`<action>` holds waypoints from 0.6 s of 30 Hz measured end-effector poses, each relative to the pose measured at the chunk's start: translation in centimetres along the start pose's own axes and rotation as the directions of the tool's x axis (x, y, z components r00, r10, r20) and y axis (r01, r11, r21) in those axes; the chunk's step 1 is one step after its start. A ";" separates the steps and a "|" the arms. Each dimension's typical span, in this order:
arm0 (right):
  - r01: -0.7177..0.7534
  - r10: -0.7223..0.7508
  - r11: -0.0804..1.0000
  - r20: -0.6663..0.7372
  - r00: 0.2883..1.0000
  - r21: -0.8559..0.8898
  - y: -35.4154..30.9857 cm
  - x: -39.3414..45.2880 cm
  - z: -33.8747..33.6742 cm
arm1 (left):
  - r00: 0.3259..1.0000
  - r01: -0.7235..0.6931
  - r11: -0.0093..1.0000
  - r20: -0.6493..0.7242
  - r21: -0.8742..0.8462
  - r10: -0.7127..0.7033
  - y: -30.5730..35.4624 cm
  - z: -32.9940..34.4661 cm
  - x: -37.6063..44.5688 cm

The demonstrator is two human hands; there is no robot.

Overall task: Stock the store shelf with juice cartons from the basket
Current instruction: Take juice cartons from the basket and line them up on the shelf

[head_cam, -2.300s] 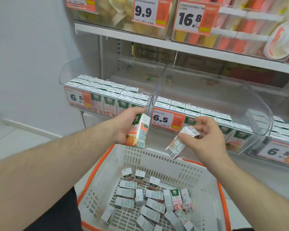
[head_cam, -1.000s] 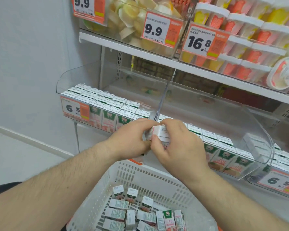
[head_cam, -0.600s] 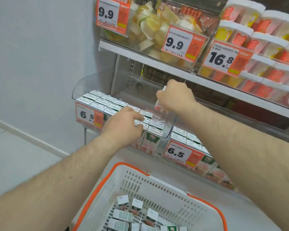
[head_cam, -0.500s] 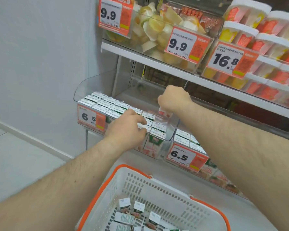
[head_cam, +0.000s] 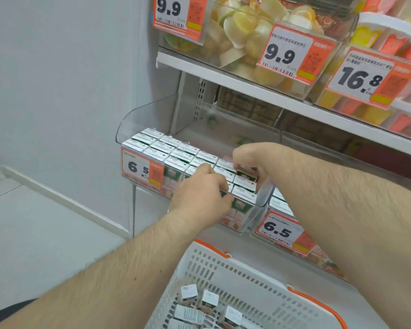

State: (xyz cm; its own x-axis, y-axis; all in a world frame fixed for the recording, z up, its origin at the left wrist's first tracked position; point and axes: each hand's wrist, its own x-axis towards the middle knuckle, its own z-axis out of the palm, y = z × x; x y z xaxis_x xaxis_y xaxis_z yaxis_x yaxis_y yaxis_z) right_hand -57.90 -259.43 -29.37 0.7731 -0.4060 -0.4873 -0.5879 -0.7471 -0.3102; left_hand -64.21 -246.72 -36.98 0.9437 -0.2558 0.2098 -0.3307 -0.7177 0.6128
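Carton (head_cam: 246, 175) gripped by right hand (head_cam: 252, 157) in clear bin (head_cam: 262, 198); left hand (head_cam: 201, 194) curled on neighbouring cartons (head_cam: 173, 153).

upper shelf: fruit cups (head_cam: 247, 41) | price tag 16.8 (head_cam: 363, 79) | grey wall (head_cam: 57, 79)

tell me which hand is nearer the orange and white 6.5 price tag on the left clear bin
Left. The left hand rests on cartons just right of that price tag; the right hand works farther right, at the bin's far end.

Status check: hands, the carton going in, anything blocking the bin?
Right hand gripping a juice carton, lowering it into the clear bin. Left hand resting on the shelved cartons. Nothing blocking; more cartons in the basket.
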 end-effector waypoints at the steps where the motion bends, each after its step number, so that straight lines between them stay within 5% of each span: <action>1: -0.013 0.012 1.000 0.022 1.000 0.022 -0.1 0.3 0.0 | 1.000 0.001 1.000 -0.003 0.000 -0.001 0.0 0.0 0.0; 18: 0.094 -0.096 0.995 0.097 0.991 0.031 -0.8 0.4 -0.3 | 0.997 0.061 0.989 0.060 -0.133 -0.053 0.6 -1.0 0.6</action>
State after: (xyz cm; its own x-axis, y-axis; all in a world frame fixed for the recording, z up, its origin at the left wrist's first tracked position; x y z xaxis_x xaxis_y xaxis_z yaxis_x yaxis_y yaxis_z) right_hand -57.03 -259.14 -29.09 0.7993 -0.2791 -0.5321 -0.5199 -0.7652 -0.3796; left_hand -63.86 -246.62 -35.76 0.9579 -0.2556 0.1308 -0.2690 -0.6396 0.7201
